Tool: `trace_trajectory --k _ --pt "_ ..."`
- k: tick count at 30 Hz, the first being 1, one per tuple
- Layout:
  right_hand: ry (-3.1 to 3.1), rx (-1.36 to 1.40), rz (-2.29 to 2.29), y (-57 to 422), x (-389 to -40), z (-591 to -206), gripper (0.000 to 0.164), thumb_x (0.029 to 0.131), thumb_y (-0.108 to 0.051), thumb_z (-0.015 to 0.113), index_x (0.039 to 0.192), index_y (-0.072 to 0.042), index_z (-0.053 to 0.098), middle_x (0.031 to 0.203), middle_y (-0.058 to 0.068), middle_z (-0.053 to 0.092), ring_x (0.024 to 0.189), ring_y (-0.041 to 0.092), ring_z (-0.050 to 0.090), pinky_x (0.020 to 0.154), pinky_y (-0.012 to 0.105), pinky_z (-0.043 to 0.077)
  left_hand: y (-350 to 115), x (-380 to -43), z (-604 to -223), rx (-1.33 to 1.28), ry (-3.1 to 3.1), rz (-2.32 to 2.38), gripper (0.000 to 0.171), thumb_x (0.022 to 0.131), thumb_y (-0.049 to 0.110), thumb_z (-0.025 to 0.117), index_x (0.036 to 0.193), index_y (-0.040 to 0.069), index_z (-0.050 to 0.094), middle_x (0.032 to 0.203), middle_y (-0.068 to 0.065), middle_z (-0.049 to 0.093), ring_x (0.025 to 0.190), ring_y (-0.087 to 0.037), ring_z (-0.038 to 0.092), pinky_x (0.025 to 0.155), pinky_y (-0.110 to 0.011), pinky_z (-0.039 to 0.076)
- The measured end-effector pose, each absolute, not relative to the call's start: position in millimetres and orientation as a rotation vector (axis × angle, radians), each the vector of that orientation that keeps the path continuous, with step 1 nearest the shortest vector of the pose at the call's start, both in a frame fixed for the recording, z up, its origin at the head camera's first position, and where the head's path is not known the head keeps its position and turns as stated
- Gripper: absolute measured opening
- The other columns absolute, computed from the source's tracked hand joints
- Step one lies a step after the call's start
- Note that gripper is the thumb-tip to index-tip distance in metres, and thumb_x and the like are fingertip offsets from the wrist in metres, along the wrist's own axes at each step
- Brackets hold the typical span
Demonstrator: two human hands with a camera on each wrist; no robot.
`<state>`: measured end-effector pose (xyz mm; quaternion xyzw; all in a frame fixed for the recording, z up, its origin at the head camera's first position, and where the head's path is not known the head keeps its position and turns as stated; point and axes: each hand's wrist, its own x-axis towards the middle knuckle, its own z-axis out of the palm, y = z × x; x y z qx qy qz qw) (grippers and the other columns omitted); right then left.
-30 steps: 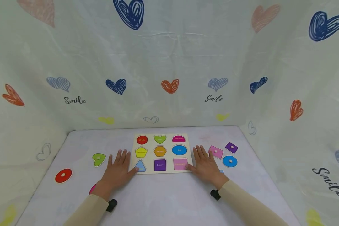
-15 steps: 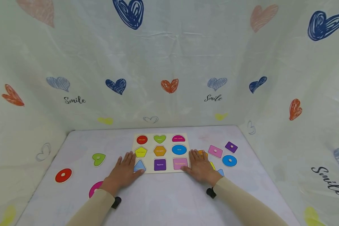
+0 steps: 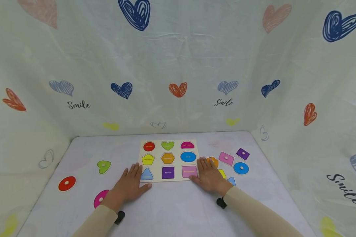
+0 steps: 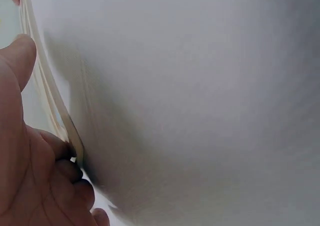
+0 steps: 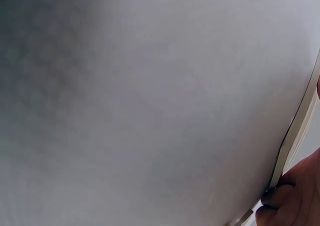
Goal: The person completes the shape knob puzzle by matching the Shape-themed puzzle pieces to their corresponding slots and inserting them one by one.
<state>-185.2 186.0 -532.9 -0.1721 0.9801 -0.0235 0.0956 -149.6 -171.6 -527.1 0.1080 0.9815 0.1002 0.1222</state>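
A cream shape-puzzle board [image 3: 158, 172] lies flat near the middle of the table in the head view, printed with coloured, labelled shapes. My left hand [image 3: 127, 187] rests palm down by its lower left corner, fingers straight and fingertips against the left edge, thumb spread below the corner. On the other side, my right hand [image 3: 210, 177] lies flat along the lower right edge, its thumb at the pink rectangle's printed place. The right fingers partly cover an orange hexagon piece [image 3: 214, 161]. In the left wrist view, fingers [image 4: 70, 171] touch the thin board edge [image 4: 74, 136].
To the left lie a green heart [image 3: 103, 167], a red circle [image 3: 67, 187] and a magenta piece [image 3: 98, 197] partly behind the wrist. To the right are a pink rectangle [image 3: 223, 158], purple square [image 3: 243, 153], blue oval [image 3: 241, 169], yellow piece [image 3: 222, 173] and blue triangle [image 3: 231, 181].
Both hands have moved inward to the board's sides; the left has since slid slightly nearer, its thumb leaving the board corner. The orange, yellow and magenta pieces show more. The board has hardly moved.
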Motion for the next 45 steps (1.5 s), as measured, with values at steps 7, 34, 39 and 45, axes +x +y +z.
trace_trajectory --k 7,34,39,45 --pt "2.889 -0.554 -0.066 185 -180 -534 0.091 0.105 -0.066 0.045 0.165 0.0 0.029 0.172 0.019 0.031 0.162 0.037 0.023 0.132 0.057 0.013 -175 -133 -524 0.303 2.836 0.297 0.103 0.094 0.066 0.065 0.163 -0.002 0.031 0.171 -0.026 0.026 0.16 -0.045 0.02 0.129 -0.065 0.017" --pt "2.908 -0.776 0.075 202 -119 -534 0.094 0.101 -0.074 0.043 0.164 -0.004 0.034 0.171 0.015 0.035 0.16 0.034 0.03 0.13 0.058 0.021 -175 -45 -516 0.249 2.694 0.367 0.11 0.082 0.072 0.074 0.161 0.003 0.041 0.168 -0.02 0.037 0.158 -0.044 0.028 0.124 -0.072 0.02" --pt "2.888 -0.781 0.032 204 -110 -533 0.096 0.1 -0.075 0.044 0.165 -0.005 0.033 0.171 0.015 0.034 0.16 0.034 0.029 0.131 0.058 0.02 -175 -34 -515 0.271 2.694 0.329 0.11 0.081 0.073 0.074 0.16 0.004 0.043 0.167 -0.019 0.039 0.158 -0.043 0.029 0.123 -0.072 0.022" --pt "2.888 -0.76 0.046 204 -101 -533 0.097 0.099 -0.076 0.045 0.165 -0.006 0.032 0.172 0.014 0.034 0.161 0.034 0.028 0.131 0.059 0.019 -179 -25 -517 0.287 2.72 0.353 0.108 0.083 0.074 0.072 0.16 0.005 0.042 0.168 -0.019 0.038 0.158 -0.043 0.029 0.124 -0.071 0.023"
